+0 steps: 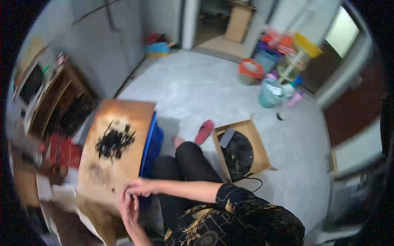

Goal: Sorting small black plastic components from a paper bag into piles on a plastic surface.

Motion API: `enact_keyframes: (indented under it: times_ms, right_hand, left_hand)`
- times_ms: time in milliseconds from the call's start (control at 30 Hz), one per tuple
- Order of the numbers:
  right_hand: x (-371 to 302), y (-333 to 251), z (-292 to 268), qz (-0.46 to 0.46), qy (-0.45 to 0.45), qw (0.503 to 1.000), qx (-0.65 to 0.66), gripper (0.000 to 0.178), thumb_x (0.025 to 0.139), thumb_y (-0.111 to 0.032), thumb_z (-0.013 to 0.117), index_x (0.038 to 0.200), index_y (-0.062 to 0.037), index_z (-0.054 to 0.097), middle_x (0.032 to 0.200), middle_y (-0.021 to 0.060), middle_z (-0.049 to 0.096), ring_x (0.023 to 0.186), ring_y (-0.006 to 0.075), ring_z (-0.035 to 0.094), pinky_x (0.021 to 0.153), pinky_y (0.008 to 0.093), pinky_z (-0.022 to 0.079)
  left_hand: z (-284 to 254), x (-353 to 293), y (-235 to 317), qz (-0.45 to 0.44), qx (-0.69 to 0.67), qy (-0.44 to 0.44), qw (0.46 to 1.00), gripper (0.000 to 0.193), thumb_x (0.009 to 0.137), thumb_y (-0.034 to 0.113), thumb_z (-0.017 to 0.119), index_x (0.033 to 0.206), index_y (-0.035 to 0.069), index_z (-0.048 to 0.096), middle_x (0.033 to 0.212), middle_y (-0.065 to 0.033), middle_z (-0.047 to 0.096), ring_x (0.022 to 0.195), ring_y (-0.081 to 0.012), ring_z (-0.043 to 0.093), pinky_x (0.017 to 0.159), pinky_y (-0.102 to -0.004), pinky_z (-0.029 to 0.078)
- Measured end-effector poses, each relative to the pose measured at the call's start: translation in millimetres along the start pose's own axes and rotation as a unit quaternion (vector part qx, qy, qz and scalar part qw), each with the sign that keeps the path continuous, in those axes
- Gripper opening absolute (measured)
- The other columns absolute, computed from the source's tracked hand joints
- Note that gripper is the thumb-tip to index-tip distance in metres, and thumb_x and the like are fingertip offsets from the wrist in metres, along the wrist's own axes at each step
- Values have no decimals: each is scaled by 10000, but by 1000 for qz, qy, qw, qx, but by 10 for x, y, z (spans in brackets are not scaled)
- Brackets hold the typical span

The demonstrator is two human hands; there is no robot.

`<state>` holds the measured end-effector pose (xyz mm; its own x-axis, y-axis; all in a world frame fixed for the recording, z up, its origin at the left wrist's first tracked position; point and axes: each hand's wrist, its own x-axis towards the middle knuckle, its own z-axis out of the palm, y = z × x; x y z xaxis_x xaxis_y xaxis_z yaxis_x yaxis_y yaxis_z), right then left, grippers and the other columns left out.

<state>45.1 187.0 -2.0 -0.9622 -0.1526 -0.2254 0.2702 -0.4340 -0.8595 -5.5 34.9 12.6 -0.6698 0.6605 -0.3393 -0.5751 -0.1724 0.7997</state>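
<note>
My left hand (pixel 129 208) and my right hand (pixel 141 187) meet over the near right corner of a brown board (pixel 92 137). Both have their fingers closed around one spot, where a small dark piece shows between the fingertips; it is too small and blurred to name. A pile of small black pieces (pixel 115 142) lies on the board, beyond my hands. One tiny dark piece (pixel 113 190) sits apart from it, near my right fingers. Under the board's right side shows a blue plastic crate (pixel 152 141).
An open cardboard box (pixel 258 143) on the floor to my right holds a round black object (pixel 240 158) and a grey block (pixel 227 138). A red slipper (pixel 204 132) lies beside it. Buckets (pixel 271 93) stand at the far right. A wooden shelf (pixel 61 96) is at the left.
</note>
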Motion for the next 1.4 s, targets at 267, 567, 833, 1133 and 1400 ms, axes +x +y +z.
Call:
enact_keyframes:
  times_ms: [267, 567, 833, 1133, 1400]
  right_hand:
    - [115, 273, -234, -82, 72, 990, -85, 185, 834, -186, 532, 941, -59, 613, 751, 63, 621, 510, 82, 537, 377, 227, 395]
    - [44, -24, -125, -139, 212, 942, -218, 228, 850, -207, 515, 924, -13, 610, 825, 102, 647, 780, 157, 608, 712, 295, 478]
    - [67, 76, -93, 61, 107, 992, -9, 332, 936, -305, 376, 1152, -63, 443, 588, -30, 394, 423, 29, 296, 359, 164, 235]
    - [201, 127, -65, -3, 109, 992, -65, 322, 935, -262, 373, 1153, -34, 435, 601, -34, 388, 465, 32, 331, 388, 180, 271]
    - [246, 96, -65, 14, 129, 991, -29, 285, 926, -215, 389, 1121, -16, 448, 586, -39, 391, 470, 37, 356, 391, 188, 295]
  left_hand:
    - [86, 219, 15, -37, 244, -82, 966, 393, 887, 172, 489, 1244, 38, 394, 858, -58, 563, 661, -121, 547, 538, -209, 441]
    - [75, 372, -125, 167, 468, -36, 867, 345, 874, 75, 467, 1205, -17, 436, 1121, -144, 537, 1020, -206, 514, 886, -302, 398]
    - [-50, 312, -181, 115, 231, 70, 964, 335, 872, 41, 440, 1205, 7, 421, 851, -61, 559, 759, -99, 545, 657, -238, 459]
    - [-101, 428, -224, 160, 291, 43, 942, 327, 865, 55, 470, 1185, -4, 446, 905, -69, 568, 812, -112, 524, 723, -239, 438]
    - [-102, 481, -228, 156, 276, 52, 947, 327, 864, 52, 471, 1185, -11, 457, 962, -81, 577, 882, -125, 535, 776, -245, 433]
